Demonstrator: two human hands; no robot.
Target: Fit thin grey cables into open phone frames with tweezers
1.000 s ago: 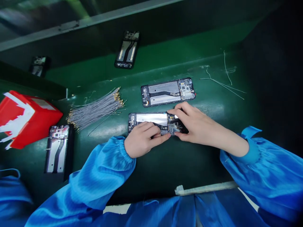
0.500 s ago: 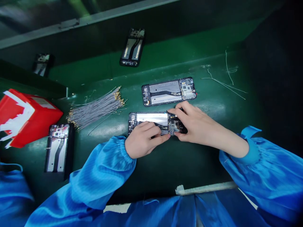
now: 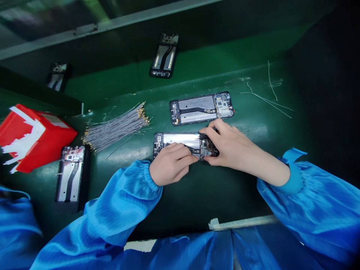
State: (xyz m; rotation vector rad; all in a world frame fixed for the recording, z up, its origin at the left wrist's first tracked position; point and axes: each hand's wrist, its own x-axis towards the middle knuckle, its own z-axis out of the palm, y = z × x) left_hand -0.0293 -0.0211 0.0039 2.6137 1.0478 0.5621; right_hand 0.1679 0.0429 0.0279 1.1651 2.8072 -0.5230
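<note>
My left hand (image 3: pixel 169 165) lies back upward, index finger (image 3: pixel 189 161) extended, other fingers curled. My right hand (image 3: pixel 232 144) arches, thumb (image 3: pixel 212 160) opposing its fingertips in a wide grip.

My green bench (image 3: pixel 210 195) carries one phone (image 3: pixel 182 139) before me, a second phone (image 3: pixel 197 109) just beyond, a bundle of cables (image 3: pixel 118 125) to their left, then a red bin (image 3: pixel 56 138) beside a third phone (image 3: pixel 70 180); loose wires (image 3: pixel 270 101) lie off to the right.

- Far phone (image 3: pixel 164 56), far-left phone (image 3: pixel 58 77): both slid right relative to the handled phone (image 3: pixel 182 139).
- Left hand (image 3: pixel 170 164) index fingertip, right hand (image 3: pixel 232 145) thumb: shifted left along its near edge.
</note>
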